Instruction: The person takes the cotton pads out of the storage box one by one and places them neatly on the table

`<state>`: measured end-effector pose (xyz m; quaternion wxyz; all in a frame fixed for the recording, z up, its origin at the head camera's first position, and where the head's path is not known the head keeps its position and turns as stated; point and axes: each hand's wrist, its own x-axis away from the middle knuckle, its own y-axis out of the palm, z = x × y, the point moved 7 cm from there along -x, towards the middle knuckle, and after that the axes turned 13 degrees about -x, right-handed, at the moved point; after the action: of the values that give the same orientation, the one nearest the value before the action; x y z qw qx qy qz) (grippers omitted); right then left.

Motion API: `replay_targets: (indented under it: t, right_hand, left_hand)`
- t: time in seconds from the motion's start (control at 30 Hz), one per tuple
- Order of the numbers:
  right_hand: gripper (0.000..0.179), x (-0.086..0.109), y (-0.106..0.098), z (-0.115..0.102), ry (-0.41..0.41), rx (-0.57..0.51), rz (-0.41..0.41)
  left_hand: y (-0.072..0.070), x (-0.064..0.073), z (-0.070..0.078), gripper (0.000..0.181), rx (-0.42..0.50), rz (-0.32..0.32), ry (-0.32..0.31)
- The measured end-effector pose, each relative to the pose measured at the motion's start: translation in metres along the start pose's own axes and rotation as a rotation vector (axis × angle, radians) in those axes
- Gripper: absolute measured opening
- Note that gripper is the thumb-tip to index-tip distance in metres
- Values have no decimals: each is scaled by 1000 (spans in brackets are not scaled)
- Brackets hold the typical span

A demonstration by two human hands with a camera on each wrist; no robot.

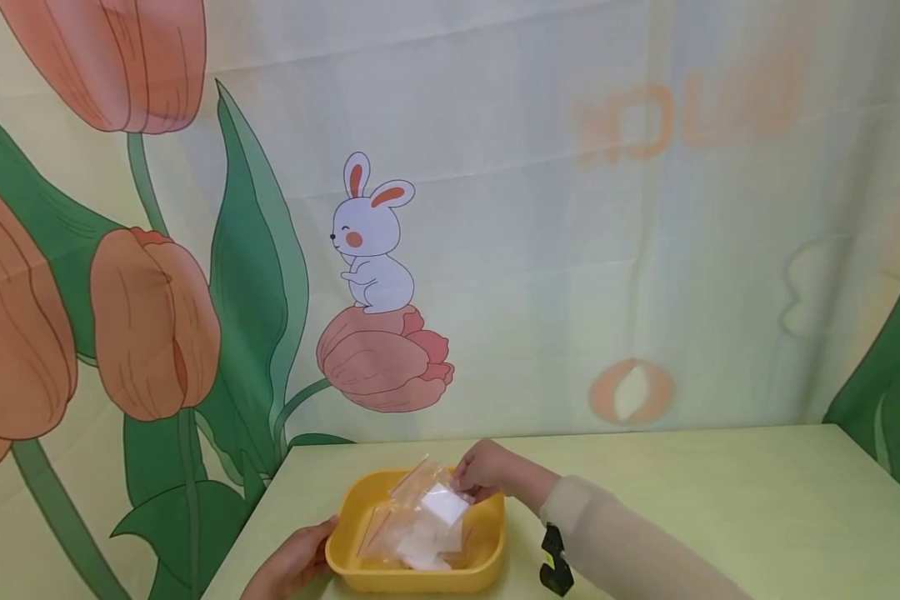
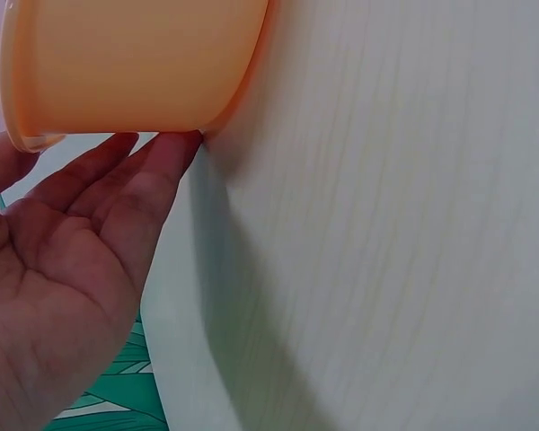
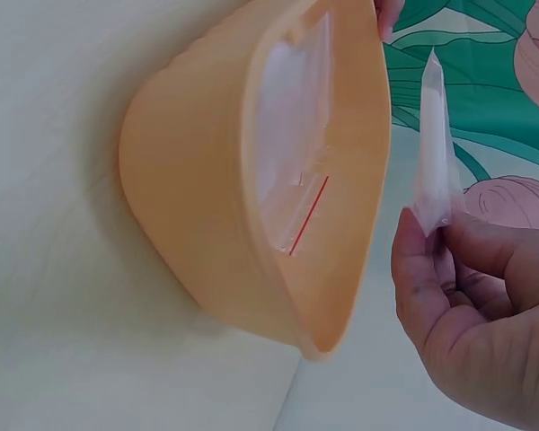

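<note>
Step in hand looks like single-bag handling over the tub; lift-out vs. put-in, can't tell. Right hand (image 1: pixel 487 472) has one zip-lock bag with white contents (image 1: pixel 444 505) by its edge, thumb to fingertips, pinch closed down on the film. Held bag sits around 1 o'clock of the tub's middle in the head view, about 8 o'clock from the right hand; in the right wrist view it sticks up toward 12 from the pinch, apart from the rim. Left hand (image 1: pixel 297 557) grips the yellow plastic tub (image 1: pixel 408 582) at its 9 o'clock, thumb at rim, fingers on outer wall. Other zip-lock bags (image 1: pixel 417 550) lie inside. Next move likely calls for a firm pinch and rim clearance; thin film could slip.
</note>
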<state>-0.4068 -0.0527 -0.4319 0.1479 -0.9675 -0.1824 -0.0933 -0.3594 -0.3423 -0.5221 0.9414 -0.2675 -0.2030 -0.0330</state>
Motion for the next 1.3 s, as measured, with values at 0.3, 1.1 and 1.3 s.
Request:
replay_targets:
  t: [0.3, 1.1, 1.3]
  right_hand:
    - [7, 5, -6, -5, -23, -19, -21]
    - [16, 24, -62, -13, -74, -63, -107]
    - [16, 31, -76, -12, -100, -79, -122]
  left_hand:
    - [0, 2, 1, 52, 7, -10, 6]
    - [-4, -14, -13, 53, 7, -83, -7]
    - [0, 3, 2, 51, 15, 11, -7]
